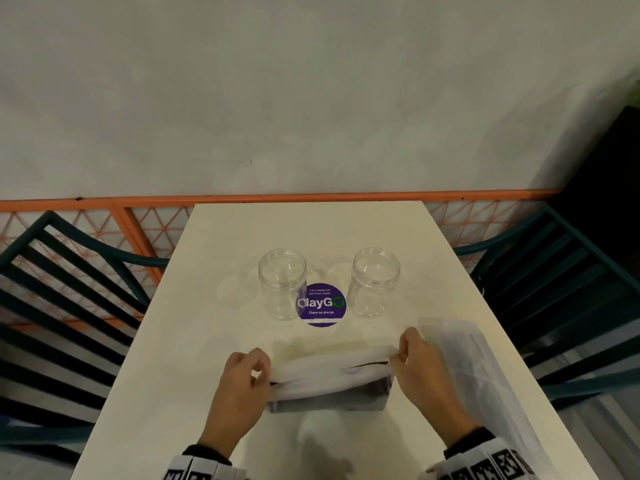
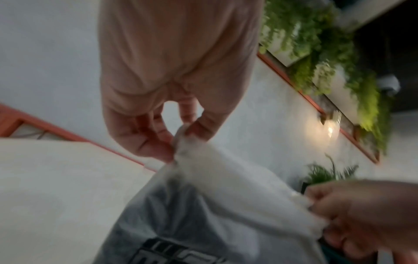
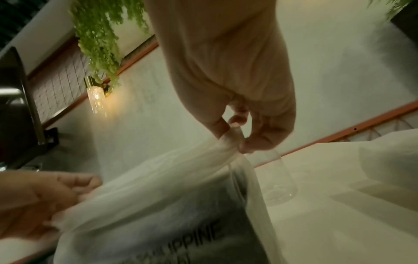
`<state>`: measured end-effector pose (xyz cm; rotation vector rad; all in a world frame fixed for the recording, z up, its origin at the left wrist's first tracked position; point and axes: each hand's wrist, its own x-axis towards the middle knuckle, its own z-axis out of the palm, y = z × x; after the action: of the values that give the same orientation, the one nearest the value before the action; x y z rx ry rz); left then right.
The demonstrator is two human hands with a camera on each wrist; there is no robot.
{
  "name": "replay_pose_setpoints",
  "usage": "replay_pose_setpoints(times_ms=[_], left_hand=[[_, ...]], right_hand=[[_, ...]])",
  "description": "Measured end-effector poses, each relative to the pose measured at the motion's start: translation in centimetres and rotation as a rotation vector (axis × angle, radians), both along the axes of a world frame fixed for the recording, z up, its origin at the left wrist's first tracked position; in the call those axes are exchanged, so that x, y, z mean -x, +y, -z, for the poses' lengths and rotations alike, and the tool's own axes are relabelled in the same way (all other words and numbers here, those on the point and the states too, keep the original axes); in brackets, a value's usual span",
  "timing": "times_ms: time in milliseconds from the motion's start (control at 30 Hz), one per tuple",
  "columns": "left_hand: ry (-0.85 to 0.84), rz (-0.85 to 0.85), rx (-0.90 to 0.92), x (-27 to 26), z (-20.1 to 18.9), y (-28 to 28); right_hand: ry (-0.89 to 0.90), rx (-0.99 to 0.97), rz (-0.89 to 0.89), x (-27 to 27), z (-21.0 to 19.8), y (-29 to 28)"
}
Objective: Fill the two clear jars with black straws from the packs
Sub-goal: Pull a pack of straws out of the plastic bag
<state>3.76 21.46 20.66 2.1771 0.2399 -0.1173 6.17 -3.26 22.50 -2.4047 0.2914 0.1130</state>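
Note:
Two empty clear jars stand upright on the white table (image 1: 207, 306), the left jar (image 1: 282, 284) and the right jar (image 1: 375, 282). In front of them lies a translucent pack of black straws (image 1: 329, 382) (image 2: 203, 205) (image 3: 169, 205), its dark contents showing through. My left hand (image 1: 256, 368) (image 2: 178, 135) pinches the pack's left top corner. My right hand (image 1: 403, 355) (image 3: 237, 139) pinches its right top corner. The plastic top edge is stretched between both hands. Only the right jar (image 3: 280, 180) shows in the right wrist view.
A second translucent plastic pack (image 1: 474, 368) lies along the table's right side. A round purple sticker (image 1: 322, 304) sits between the jars. Dark slatted chairs (image 1: 69, 306) (image 1: 571, 289) flank the table, and an orange railing (image 1: 104, 204) runs behind it.

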Motion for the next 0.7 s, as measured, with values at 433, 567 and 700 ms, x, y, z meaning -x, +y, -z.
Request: replay_pose_setpoints(times_ms=[433,567,700], left_hand=[[-0.171,-0.188,-0.104,-0.6,0.3,-1.5],[-0.154,-0.211,-0.044,-0.5,0.4,-0.5],[-0.088,-0.236,0.066,-0.3,0.9,0.3]], right_hand=[[-0.168,-0.017,-0.022,0.5,1.9,2.0],[-0.123,-0.104,0.05,-0.4,1.7,0.2],[0.069,-0.387,0.046,-0.6,2.0,-0.7]])
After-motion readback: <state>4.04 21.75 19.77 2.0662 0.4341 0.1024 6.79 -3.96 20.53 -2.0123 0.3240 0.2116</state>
